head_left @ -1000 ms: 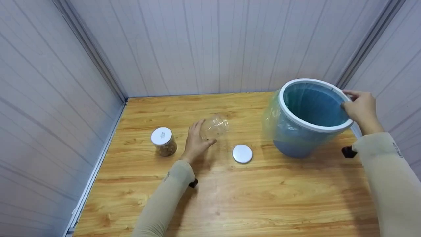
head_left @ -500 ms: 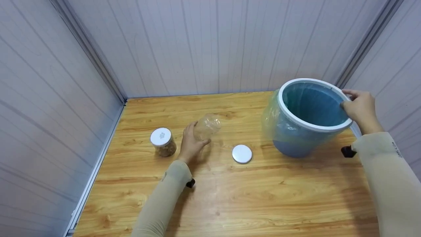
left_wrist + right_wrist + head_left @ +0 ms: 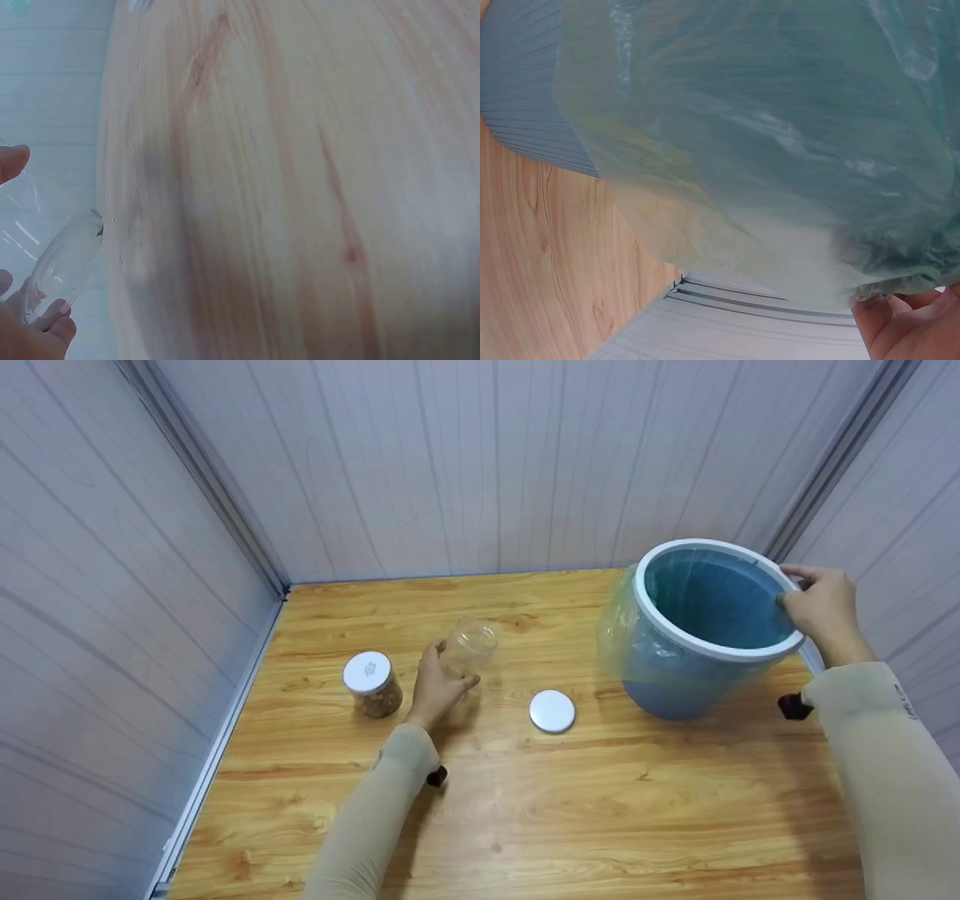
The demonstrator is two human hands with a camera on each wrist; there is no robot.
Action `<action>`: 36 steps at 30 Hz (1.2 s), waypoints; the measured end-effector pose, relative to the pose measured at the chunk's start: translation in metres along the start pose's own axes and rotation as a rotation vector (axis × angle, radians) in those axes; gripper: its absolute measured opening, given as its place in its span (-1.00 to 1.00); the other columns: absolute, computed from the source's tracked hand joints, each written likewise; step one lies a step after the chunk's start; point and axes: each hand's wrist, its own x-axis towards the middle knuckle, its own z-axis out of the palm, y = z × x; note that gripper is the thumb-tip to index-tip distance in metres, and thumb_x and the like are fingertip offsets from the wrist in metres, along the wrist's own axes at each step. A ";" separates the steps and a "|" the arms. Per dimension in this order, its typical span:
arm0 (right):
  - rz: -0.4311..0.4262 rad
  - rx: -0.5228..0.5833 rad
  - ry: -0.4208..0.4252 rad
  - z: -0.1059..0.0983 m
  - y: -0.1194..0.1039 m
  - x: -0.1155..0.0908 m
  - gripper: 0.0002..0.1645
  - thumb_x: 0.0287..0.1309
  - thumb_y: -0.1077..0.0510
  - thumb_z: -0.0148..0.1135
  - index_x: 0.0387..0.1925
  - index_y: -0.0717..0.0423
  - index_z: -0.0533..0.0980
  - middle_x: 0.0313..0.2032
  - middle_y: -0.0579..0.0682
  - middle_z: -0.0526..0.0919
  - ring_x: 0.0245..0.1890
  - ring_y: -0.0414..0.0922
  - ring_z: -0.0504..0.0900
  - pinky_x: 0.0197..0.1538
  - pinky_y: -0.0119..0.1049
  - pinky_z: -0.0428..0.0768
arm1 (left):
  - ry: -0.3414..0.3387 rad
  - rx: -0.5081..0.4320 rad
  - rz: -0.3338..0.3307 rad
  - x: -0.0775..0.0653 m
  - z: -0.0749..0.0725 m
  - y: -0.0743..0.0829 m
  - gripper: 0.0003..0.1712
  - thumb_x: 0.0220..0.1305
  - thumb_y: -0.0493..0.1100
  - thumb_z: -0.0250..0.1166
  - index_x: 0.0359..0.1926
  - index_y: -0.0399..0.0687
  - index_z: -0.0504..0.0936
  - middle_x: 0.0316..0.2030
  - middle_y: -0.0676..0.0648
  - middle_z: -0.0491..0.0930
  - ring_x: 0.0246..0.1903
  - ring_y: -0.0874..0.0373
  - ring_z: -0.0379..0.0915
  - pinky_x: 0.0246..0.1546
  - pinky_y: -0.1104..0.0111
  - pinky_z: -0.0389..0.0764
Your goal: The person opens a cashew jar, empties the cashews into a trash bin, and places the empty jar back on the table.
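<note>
My left hand (image 3: 436, 682) grips a clear empty jar (image 3: 471, 639) by its side, close over the middle of the table. The open mouth of the jar faces up. In the left wrist view the fingers (image 3: 60, 330) and thumb curl round the clear jar (image 3: 71, 251). On the right, my right hand (image 3: 823, 604) pinches the white rim of a blue trash bin (image 3: 664, 701) that leans toward me. A greenish bag (image 3: 765, 135) lines the bin and hangs over its outside. The right thumb sits inside the rim, with fingers behind it.
A jar with a white lid (image 3: 369, 671) and brown contents stands left of my left hand. A white round lid (image 3: 553, 711) lies flat between the clear jar and the bin. Pale panel walls (image 3: 465, 472) close off the wooden table (image 3: 525, 817) at the back and sides.
My left hand has moved slightly left with the clear jar and turned it from tilted to nearly upright. The right hand and the bin stay put.
</note>
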 end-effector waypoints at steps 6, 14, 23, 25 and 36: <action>0.003 -0.002 0.003 0.001 -0.001 -0.001 -0.29 0.50 0.31 0.05 0.62 0.16 0.34 0.15 0.36 0.54 -0.14 -0.04 0.66 -0.39 -0.69 0.61 | -0.019 -0.014 -0.027 -0.001 0.004 -0.003 0.05 0.21 -0.07 0.64 0.56 -0.13 0.22 0.52 -0.28 0.33 0.57 -0.26 0.25 0.58 -0.17 0.34; 0.004 -0.003 0.005 0.000 -0.002 -0.002 -0.28 0.49 0.31 0.06 0.62 0.16 0.33 0.13 0.35 0.54 -0.15 -0.04 0.67 -0.40 -0.68 0.61 | -0.041 -0.045 -0.053 -0.003 0.008 -0.003 0.04 0.20 -0.07 0.63 0.53 -0.09 0.20 0.51 -0.26 0.35 0.53 -0.22 0.32 0.57 -0.15 0.37; -0.039 -0.018 0.039 0.001 -0.001 -0.001 -0.29 0.40 0.34 0.06 0.56 0.22 0.41 0.01 0.34 0.59 -0.39 -0.29 0.59 -0.45 -0.69 0.57 | -0.089 -0.082 -0.062 -0.007 0.010 -0.008 0.06 0.22 -0.05 0.63 0.52 -0.12 0.15 0.62 -0.32 0.23 0.66 -0.20 0.12 0.68 -0.08 0.22; -0.036 -0.016 0.034 0.002 -0.001 -0.001 -0.29 0.42 0.34 0.06 0.57 0.22 0.39 0.04 0.35 0.58 -0.38 -0.31 0.59 -0.45 -0.70 0.56 | -0.090 -0.085 -0.060 -0.007 0.011 -0.009 0.03 0.21 -0.05 0.64 0.49 -0.11 0.17 0.60 -0.31 0.26 0.64 -0.18 0.16 0.66 -0.07 0.25; -0.016 -0.004 0.023 0.002 0.000 -0.001 -0.31 0.49 0.31 0.05 0.60 0.19 0.36 0.10 0.34 0.55 -0.21 -0.12 0.66 -0.41 -0.71 0.59 | -0.086 -0.105 -0.042 -0.010 0.011 -0.016 0.06 0.17 -0.08 0.68 0.50 -0.22 0.22 0.47 -0.28 0.41 0.51 -0.21 0.35 0.56 -0.12 0.39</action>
